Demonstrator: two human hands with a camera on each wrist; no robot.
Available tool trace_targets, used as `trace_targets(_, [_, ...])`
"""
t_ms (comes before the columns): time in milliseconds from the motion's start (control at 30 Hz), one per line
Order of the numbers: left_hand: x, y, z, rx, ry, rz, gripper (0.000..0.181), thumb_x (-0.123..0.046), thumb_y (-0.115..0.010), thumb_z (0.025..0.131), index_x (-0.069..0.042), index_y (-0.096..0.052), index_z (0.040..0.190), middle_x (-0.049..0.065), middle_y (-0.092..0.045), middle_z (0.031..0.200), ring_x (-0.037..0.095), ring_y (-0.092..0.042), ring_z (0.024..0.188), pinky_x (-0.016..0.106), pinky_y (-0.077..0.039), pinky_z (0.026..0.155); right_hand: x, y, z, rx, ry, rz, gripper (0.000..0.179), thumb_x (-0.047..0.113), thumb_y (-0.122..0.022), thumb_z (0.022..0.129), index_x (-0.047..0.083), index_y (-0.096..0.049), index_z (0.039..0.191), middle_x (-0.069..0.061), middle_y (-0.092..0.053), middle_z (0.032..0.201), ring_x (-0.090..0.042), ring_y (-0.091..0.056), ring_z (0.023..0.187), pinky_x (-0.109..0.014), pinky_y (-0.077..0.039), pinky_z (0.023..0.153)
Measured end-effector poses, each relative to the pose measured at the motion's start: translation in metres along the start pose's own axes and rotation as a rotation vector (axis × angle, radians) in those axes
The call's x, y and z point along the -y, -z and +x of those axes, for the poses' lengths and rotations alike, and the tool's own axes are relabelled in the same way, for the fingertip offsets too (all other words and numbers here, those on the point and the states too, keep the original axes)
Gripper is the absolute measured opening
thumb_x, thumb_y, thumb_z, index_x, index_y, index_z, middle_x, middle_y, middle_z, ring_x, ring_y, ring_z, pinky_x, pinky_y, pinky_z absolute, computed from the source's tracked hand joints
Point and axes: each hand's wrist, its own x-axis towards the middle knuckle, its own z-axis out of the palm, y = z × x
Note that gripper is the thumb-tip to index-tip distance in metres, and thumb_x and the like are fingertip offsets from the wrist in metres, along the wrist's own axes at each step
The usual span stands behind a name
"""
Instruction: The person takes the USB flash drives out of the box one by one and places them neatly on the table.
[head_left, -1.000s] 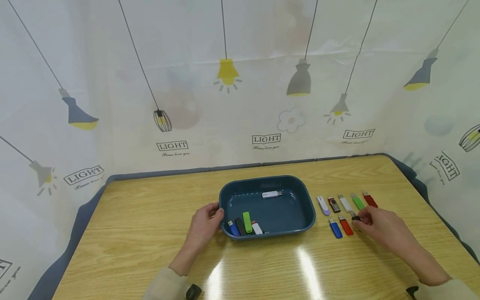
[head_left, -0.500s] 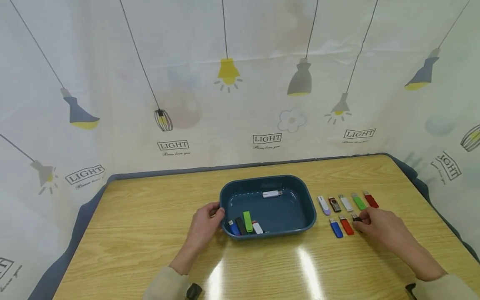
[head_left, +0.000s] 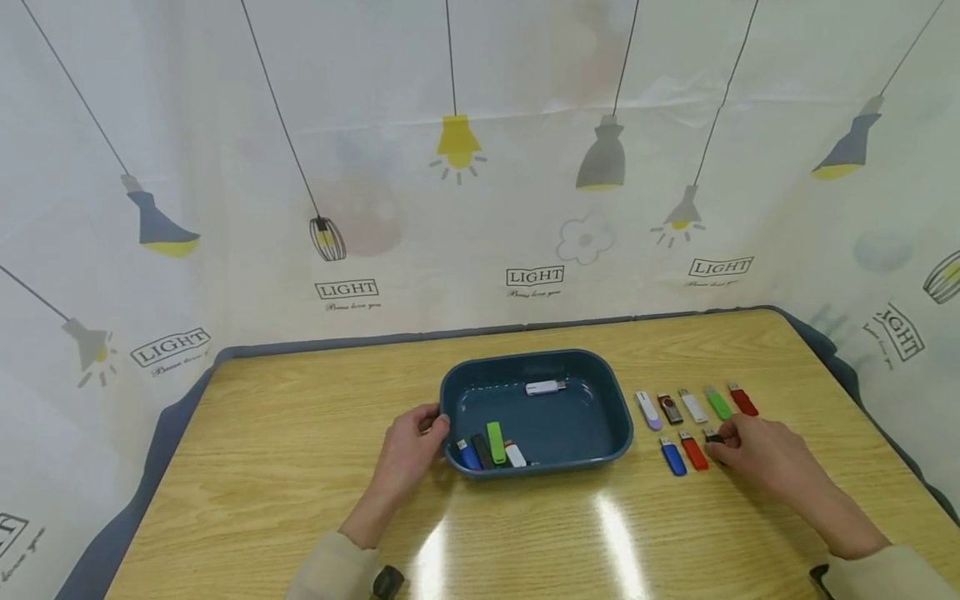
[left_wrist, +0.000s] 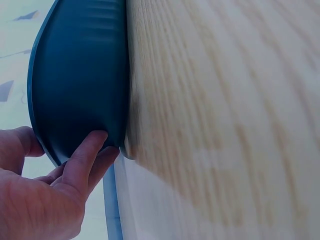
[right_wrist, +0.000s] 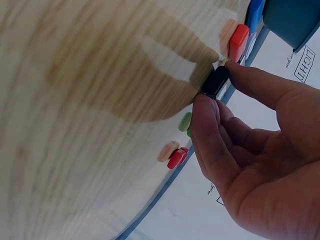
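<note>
Tray (head_left: 555, 429): held by left hand (head_left: 407, 446).
Black stick (right_wrist: 216, 81): pinched by right hand (head_left: 768, 450), right of tray; likely light; sides best held.

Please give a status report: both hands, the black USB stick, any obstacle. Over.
Left hand gripping tray by its side. Right hand pinching black USB stick; lifted or not, unclear. Red USB stick close beside it, nothing seen on top.

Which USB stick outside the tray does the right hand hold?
The black stick at the nearer row's right end: the right hand pinches it, while that row's blue stick and red stick are not held.
</note>
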Motion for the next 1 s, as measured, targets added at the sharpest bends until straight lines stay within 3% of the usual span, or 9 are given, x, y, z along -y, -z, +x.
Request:
trace_targets(267, [0.001, -0.001, 0.0, -0.006, -0.007, -0.007, 0.039, -0.012, -0.055, 0.104, 0.011, -0.058, 0.136, 0.026, -0.066, 0.128, 0.032, -0.069, 0.11, 0.033, -0.064, 0.081, 0.0, -0.001, 0.0, 0.0, -0.002, 0.007, 0.024, 0.025, -0.073, 0.096, 0.005, -0.064, 0.085, 0.0, -0.05, 0.069, -0.018, -0.045, 0.062, -0.031, -0.03, 0.057])
trace_targets(433, [0.001, -0.002, 0.0, -0.012, -0.012, -0.019, 0.04, -0.011, -0.055, 0.104, 0.013, -0.057, 0.136, 0.027, -0.066, 0.128, 0.032, -0.07, 0.108, 0.032, -0.064, 0.08, 0.002, 0.002, -0.001, 0.007, -0.019, 0.005, 0.03, 0.029, -0.072, 0.097, -0.001, -0.067, 0.092, -0.001, -0.056, 0.074, -0.019, -0.048, 0.066, -0.031, -0.035, 0.058])
trace_targets(533, [0.001, -0.002, 0.0, -0.013, -0.013, -0.019, 0.04, -0.011, -0.055, 0.104, 0.013, -0.057, 0.136, 0.028, -0.066, 0.128, 0.033, -0.07, 0.109, 0.032, -0.064, 0.08, 0.006, 0.008, -0.004, -0.031, -0.016, 0.0, 0.033, 0.027, -0.07, 0.098, -0.005, -0.067, 0.098, -0.002, -0.059, 0.076, -0.02, -0.05, 0.066, -0.032, -0.038, 0.057])
trace_targets(767, [0.0, -0.002, 0.002, -0.014, -0.016, -0.017, 0.04, -0.011, -0.056, 0.103, 0.013, -0.057, 0.135, 0.028, -0.066, 0.129, 0.033, -0.07, 0.11, 0.032, -0.064, 0.081, 0.031, 0.022, -0.011, -0.209, 0.119, -0.007, 0.02, 0.017, -0.07, 0.098, -0.003, -0.07, 0.097, -0.001, -0.065, 0.079, -0.016, -0.054, 0.066, -0.032, -0.046, 0.055])
trace_targets(1000, [0.001, -0.002, 0.001, -0.012, -0.009, -0.025, 0.04, -0.011, -0.056, 0.103, 0.013, -0.057, 0.136, 0.029, -0.065, 0.13, 0.034, -0.069, 0.11, 0.032, -0.064, 0.08, 0.079, 0.034, -0.011, -0.273, 0.247, -0.003, 0.015, 0.015, -0.071, 0.098, 0.0, -0.072, 0.101, 0.0, -0.068, 0.083, -0.015, -0.061, 0.071, -0.038, -0.055, 0.061])
